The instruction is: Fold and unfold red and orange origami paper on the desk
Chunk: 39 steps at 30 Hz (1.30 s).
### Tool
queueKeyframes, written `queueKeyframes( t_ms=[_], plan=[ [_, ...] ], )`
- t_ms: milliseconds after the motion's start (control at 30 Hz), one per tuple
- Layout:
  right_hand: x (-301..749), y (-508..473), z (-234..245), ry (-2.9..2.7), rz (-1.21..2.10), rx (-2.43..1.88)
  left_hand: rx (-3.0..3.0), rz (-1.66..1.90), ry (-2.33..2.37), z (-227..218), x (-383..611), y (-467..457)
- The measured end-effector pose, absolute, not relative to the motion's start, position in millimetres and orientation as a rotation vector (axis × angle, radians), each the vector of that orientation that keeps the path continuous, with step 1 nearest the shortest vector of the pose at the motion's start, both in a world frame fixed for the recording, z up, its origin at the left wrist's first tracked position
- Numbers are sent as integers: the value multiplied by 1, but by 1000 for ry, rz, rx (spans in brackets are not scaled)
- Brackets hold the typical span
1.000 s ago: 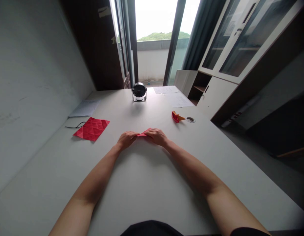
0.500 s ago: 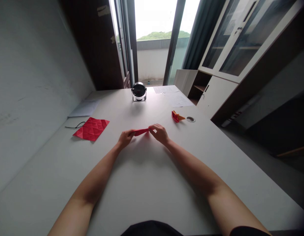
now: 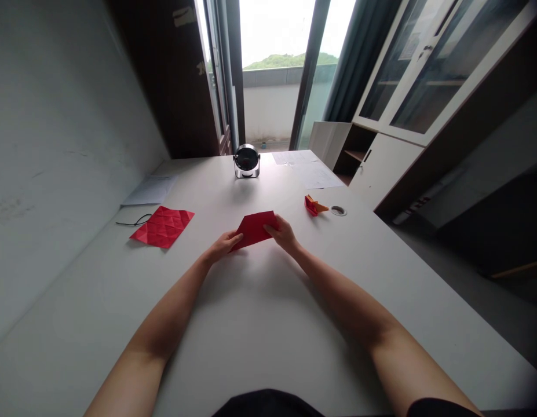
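A folded piece of red paper is held up between my two hands, its flat face turned toward me and one upper left corner slanting. My left hand pinches its lower left edge, thumb on the near face. On the right edge, my right hand grips it with the thumb in front and the fingers behind. To the left lies a creased red sheet, spread out on the white table. A red and orange folded paper figure rests to the right of my hands.
A round black and silver device stands near the table's far edge. White papers lie behind the figure, and another paper stack is by the left wall. A black cord touches the creased sheet. A round cable hole sits at right.
The folded red paper has tipped up from nearly edge-on, so its broad face now shows. Both hands have turned with it, keeping their hold.
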State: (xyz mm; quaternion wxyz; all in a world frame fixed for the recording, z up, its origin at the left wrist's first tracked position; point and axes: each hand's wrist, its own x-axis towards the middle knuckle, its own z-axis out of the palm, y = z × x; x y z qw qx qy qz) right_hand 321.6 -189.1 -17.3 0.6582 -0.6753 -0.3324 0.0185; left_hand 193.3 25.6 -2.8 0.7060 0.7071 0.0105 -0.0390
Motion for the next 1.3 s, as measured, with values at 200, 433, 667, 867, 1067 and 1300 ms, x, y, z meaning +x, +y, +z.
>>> queueKeyframes(
  t_ms=[200, 433, 667, 867, 1067, 1300],
  plan=[
    [307, -188, -13, -923, 115, -1604, 1532, -7, 54, -10, 198, 25],
    [299, -191, 0, -1128, 212, -1541, 1480, 57, 175, -12, 200, 30],
    [299, -189, -1, -1066, 337, -1560, 1500, 110, 223, -9, 200, 26],
    [299, -186, -9, -1054, 291, -1631, 1628, 217, 194, -7, 195, 23],
    [297, -186, -8, -1113, 318, -1695, 1754, 356, 181, -7, 196, 22],
    [299, -184, -11, -1092, 233, -1806, 2014, 454, 79, 1, 191, 9]
  ],
)
